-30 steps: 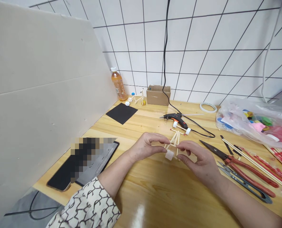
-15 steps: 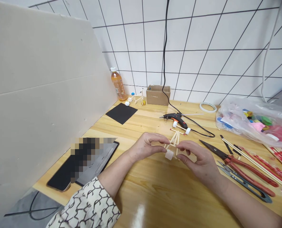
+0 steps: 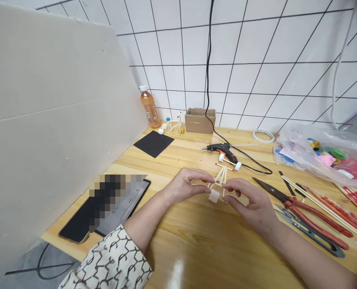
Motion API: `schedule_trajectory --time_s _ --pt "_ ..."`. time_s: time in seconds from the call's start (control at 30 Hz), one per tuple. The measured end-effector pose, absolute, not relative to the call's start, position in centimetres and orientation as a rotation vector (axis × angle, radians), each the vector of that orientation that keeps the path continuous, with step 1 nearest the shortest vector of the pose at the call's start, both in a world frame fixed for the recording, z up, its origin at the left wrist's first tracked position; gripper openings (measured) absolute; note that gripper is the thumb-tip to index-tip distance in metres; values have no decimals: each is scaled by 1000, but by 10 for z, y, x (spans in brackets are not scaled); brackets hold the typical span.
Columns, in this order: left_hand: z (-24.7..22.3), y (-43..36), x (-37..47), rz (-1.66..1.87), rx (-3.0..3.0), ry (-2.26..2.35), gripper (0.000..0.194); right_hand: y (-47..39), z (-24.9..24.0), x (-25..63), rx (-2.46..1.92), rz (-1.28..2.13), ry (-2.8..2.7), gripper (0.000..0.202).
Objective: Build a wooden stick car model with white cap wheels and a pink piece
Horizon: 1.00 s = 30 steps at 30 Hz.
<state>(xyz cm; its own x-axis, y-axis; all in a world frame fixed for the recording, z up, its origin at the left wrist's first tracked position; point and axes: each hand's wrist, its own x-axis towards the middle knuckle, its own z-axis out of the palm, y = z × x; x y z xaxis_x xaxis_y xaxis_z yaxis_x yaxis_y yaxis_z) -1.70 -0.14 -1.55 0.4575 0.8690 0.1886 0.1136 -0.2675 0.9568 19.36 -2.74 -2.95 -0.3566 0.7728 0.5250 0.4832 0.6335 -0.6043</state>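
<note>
A small frame of pale wooden sticks [image 3: 223, 174] stands between my hands over the table. A whitish block-like piece [image 3: 214, 196] is at its lower left. My left hand [image 3: 186, 186] pinches the frame's left side between thumb and fingers. On the right side, the thumb and fingertips of my right hand [image 3: 250, 200] close on the frame. Just behind it lie a red-tipped stick [image 3: 225, 166] and a stick axle with two white wheels [image 3: 230, 161], close to a black glue gun [image 3: 222, 149].
Red-handled pliers [image 3: 304, 208], scissors [image 3: 312, 233] and sticks lie right, below a plastic bag [image 3: 325, 156]. Behind are a tape roll [image 3: 263, 136], cardboard box [image 3: 200, 121], stick model [image 3: 174, 124], bottle [image 3: 149, 108] and black sheet [image 3: 154, 143]. A phone [image 3: 84, 218] lies left.
</note>
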Motion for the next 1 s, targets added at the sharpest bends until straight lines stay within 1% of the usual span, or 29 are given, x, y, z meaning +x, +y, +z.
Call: schedule_trajectory --time_s 0.2,0.43,0.63,0.8,1.0 --pt "-15 -2 -17 934 1679 869 22 -27 -30 194 -982 419 -2028 15" --pt "-13 -2 -20 885 1693 872 28 -27 -32 195 -972 438 -2027 18" --pt "-14 -2 -21 868 1664 899 29 -29 -31 196 -1032 435 -2006 23" --pt "-15 -2 -22 855 1636 937 32 -30 -32 198 -1148 469 -1972 20" --pt "-16 -2 -21 874 1616 950 31 -29 -34 199 -1161 492 -1978 17"
